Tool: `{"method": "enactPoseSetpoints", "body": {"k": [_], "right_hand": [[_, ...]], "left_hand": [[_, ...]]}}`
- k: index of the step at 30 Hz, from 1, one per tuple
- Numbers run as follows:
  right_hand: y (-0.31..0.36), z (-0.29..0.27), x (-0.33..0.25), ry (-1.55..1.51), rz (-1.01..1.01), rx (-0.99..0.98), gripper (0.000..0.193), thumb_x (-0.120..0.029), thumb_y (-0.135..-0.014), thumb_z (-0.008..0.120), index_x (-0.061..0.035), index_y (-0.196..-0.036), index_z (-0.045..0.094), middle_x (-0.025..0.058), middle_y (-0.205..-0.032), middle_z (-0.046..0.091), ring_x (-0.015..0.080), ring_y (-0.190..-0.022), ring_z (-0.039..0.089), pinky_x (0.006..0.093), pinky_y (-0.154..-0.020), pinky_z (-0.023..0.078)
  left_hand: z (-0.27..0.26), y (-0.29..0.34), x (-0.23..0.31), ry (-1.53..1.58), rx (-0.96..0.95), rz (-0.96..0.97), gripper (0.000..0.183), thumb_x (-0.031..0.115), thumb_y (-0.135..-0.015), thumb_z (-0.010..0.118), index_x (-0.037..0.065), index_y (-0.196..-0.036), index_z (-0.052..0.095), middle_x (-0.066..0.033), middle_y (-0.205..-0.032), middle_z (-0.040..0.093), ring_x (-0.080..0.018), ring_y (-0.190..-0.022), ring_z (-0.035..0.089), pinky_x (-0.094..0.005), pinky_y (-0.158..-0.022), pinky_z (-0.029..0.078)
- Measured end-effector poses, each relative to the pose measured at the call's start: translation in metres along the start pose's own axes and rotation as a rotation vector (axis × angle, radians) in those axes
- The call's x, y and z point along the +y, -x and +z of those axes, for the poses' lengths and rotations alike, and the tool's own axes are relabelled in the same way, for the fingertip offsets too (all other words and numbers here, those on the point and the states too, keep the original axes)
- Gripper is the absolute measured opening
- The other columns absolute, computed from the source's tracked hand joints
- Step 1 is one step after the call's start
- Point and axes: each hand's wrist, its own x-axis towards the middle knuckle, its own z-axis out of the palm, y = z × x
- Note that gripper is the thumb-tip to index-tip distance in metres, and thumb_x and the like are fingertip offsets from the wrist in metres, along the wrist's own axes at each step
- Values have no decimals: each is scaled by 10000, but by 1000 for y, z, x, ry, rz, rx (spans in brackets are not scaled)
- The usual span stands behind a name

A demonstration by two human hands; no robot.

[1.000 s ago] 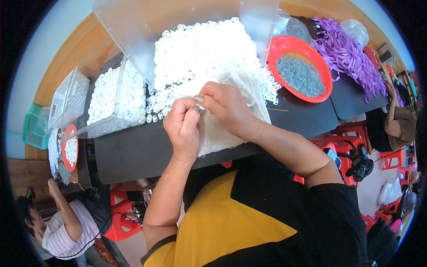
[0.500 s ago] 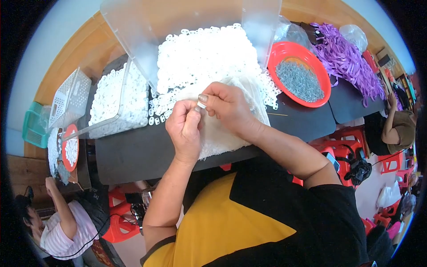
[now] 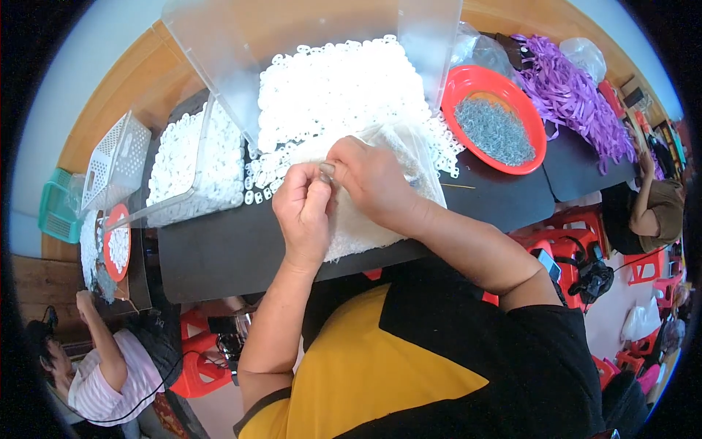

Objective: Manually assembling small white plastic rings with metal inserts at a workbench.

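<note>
My left hand (image 3: 301, 212) and my right hand (image 3: 374, 179) meet above a whitish cloth (image 3: 362, 238) on the dark table. Both are closed, with thumbs and fingertips pinched together at one spot. A small white plastic piece showed between them a moment ago; the fingers now cover it. Just beyond the hands spreads a large heap of small white plastic pieces with holes (image 3: 340, 95), spilling from a clear plastic bin (image 3: 212, 62) tipped toward me. Some loose ones lie near my left fingers.
At left stands a clear tub (image 3: 196, 175) of white pieces, with a white perforated basket (image 3: 117, 164) beyond. A red basin (image 3: 528, 164) of small metal parts (image 3: 493, 132) sits at right, near purple ribbons (image 3: 574, 110). People sit at both sides.
The right hand has turned slightly and its fingers have closed farther over the left fingertips, so the white piece no longer shows. The left hand stays almost in place.
</note>
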Motion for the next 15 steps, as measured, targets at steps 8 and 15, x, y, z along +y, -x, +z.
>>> {"method": "enactPoseSetpoints", "body": {"k": [8,15], "right_hand": [[2,-1,1,-48,17,-9,77,-96,-855,581,-21,-861,568,179,-742,580,350,-700,608,401,-605,466],[-1,-7,-2,-235,98,-42,142,-141,-883,579,-9,-842,609,99,-643,544,197,-606,556,300,-573,435]], "left_hand": [[-4,-1,-5,-160,8,204,97,60,-809,503,-6,-778,567,11,-631,513,-52,-558,414,-219,-509,360],[-8,1,-4,-107,3,129,94,72,-797,514,-4,-767,562,18,-619,494,-56,-559,396,-218,-514,345]]}}
